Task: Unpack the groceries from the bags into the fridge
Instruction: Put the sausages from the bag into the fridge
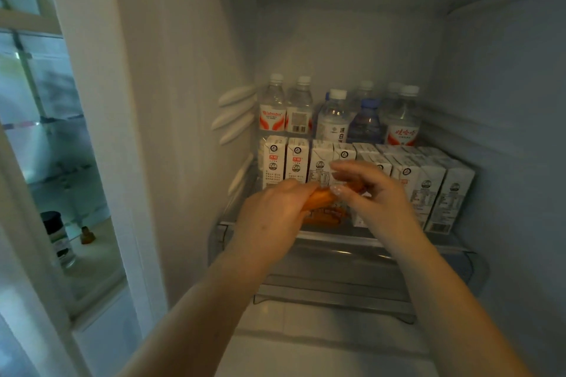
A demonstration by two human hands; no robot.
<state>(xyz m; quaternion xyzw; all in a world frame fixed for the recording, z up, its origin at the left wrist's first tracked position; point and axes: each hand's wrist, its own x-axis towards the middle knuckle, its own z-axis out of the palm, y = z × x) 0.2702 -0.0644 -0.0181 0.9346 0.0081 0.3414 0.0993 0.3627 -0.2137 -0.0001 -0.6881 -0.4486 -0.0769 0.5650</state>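
I have both hands at the centre of the frame, just above the front of the clear glass fridge shelf (382, 243). My left hand (272, 211) is curled round one end of a soft orange packet (318, 199); my right hand (372, 190) pinches its other end, fingers loosely spread. More orange packaging (326, 219) lies on the shelf just below. To set this down well, I'd lower it flat into the gap in front of the white milk cartons (295, 162), nudging none over, and leave the clear plastic water bottles (333, 116) behind untouched.
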